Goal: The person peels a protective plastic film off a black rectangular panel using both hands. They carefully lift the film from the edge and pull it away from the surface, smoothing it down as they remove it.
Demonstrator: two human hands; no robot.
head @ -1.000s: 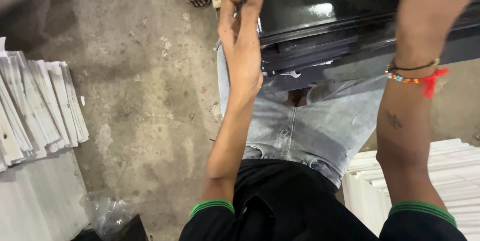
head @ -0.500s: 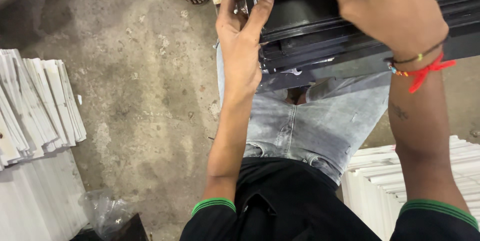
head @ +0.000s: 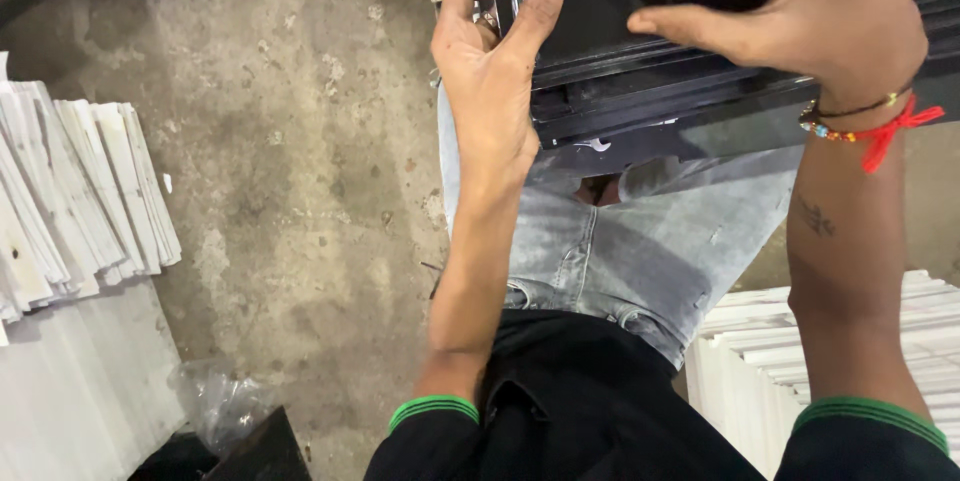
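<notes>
The right hand has come down from the far edge onto the glossy black panel, gripping its top; the left hand still clasps its left edge.

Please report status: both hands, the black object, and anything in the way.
Left hand grips left edge of glossy black flat panel on lap. Right hand presses panel top. Nothing blocking; white sheet stacks lie aside.
</notes>
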